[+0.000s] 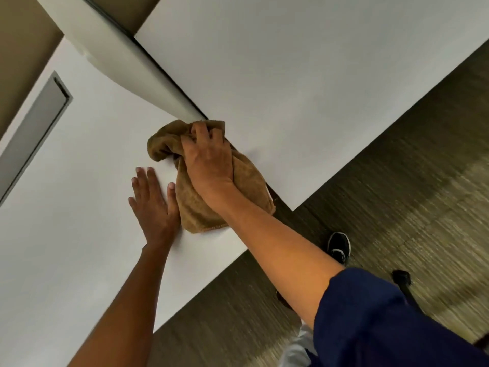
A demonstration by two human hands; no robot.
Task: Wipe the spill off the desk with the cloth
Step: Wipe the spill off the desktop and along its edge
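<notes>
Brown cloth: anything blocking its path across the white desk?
Partly. The crumpled brown terry cloth, gripped by the right hand, butts against the grey divider panel at its far end, and the left hand lies flat beside it. The rest of the white desk shows nothing; no spill visible.

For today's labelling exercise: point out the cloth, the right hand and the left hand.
cloth [244,181], head view, lower flat fold.
right hand [209,160], head view, back of hand.
left hand [152,202], head view, back of hand.

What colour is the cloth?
Brownish tan, seen in the head view, the cloth bunched under the right hand.
</notes>
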